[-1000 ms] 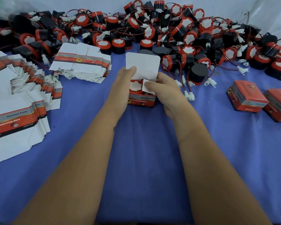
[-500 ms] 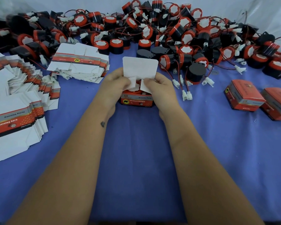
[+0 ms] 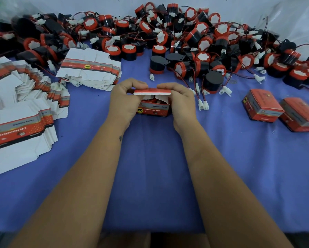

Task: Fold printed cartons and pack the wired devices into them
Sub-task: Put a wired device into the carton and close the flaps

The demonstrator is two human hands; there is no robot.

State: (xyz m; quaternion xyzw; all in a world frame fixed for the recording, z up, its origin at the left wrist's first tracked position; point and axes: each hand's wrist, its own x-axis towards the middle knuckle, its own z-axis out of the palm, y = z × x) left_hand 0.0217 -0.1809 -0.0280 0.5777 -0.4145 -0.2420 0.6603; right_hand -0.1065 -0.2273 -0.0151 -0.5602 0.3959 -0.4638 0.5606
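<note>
Beyond your grip, the heap of black-and-red wired horns [image 3: 194, 43] is sprawling across the blue cloth [image 3: 150, 167], with flat carton blanks [image 3: 19, 115] lying off to its left and two closed cartons [image 3: 262, 105] to its right. Your left hand [image 3: 125, 101] and right hand [image 3: 181, 102] are both pinching the lid flap [image 3: 152, 91] of the printed carton [image 3: 152, 109] between them, holding it level over the side flaps.

The carton [image 3: 152, 110] was printed cardboard, white inside; the devices [image 3: 212, 81] looked like matt black plastic; blue cloth [image 3: 159, 167] covered the counter.
</note>
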